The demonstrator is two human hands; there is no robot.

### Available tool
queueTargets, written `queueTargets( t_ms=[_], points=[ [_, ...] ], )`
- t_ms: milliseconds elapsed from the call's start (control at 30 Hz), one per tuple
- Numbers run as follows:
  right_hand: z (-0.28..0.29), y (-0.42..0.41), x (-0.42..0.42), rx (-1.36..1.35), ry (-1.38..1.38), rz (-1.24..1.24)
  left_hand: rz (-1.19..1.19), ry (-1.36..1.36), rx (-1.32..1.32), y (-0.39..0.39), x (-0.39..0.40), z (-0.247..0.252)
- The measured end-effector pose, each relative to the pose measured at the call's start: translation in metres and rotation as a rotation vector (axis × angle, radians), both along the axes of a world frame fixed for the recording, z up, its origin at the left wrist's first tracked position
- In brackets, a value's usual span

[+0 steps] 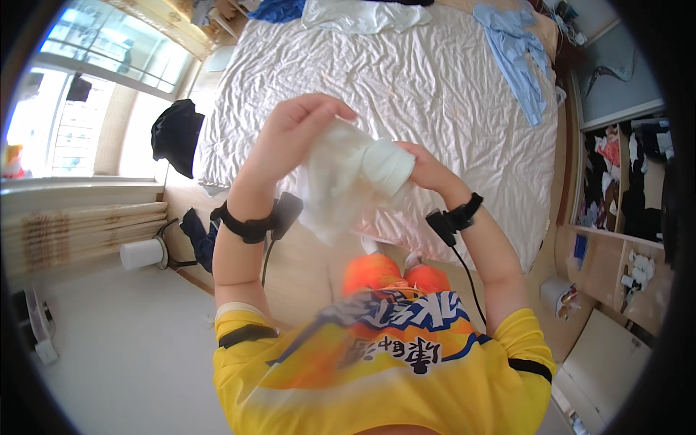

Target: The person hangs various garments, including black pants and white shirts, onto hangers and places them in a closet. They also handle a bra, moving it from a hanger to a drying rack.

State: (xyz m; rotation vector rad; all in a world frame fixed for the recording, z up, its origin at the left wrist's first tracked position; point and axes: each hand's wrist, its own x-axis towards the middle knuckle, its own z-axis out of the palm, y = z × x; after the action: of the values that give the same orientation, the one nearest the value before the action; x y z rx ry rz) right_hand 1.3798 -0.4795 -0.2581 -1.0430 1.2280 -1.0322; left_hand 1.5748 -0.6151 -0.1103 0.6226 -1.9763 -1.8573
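A white cloth garment (pixel 348 168) hangs, partly blurred, between my two hands above the floor and the near edge of the bed. My left hand (pixel 299 130) grips its upper left part, thumb and fingers bent round the fabric. On the other side, my right hand (pixel 429 168) holds a tube-like end of it, perhaps a sleeve or cuff; some fingers are hidden behind the fabric. Each wrist wears a black strap with a small device and a cable.
The bed's wrinkled white sheet (pixel 380 70) bears a light blue garment (pixel 516 49) and a white one (pixel 364 15). Black cloth (pixel 176 136) hangs at its left side. Open shelves (pixel 620 234) stand right, beside a bin (pixel 557 296); a stool (pixel 163 250) is left.
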Motion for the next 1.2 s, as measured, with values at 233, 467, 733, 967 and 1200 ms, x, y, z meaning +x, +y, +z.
queueTargets(
  t_ms=[233, 467, 733, 967, 1200],
  points=[
    [0.105, 0.065, -0.058, -0.104, -0.502, -0.318, 0.538, -0.066, -1.035, 0.061, -0.035, -0.039],
    [0.140, 0.134, -0.098, -0.176, -0.333, -0.075, 0.307, -0.032, -0.331, 0.189, -0.149, -0.084],
    [0.122, 0.253, -0.226, -0.278, 1.228, -0.822, 0.421, -0.242, -0.943, 0.132, -0.138, -0.066],
    [0.089, 0.365, -0.236, 0.017, 0.685, -1.059, -0.006, -0.036, -0.776, 0.101, -0.170, -0.058],
    [0.151, 0.406, -0.134, -0.006, 0.423, -0.991, -0.556, 0.204, -0.560, 0.354, -0.286, -0.090]
  ],
)
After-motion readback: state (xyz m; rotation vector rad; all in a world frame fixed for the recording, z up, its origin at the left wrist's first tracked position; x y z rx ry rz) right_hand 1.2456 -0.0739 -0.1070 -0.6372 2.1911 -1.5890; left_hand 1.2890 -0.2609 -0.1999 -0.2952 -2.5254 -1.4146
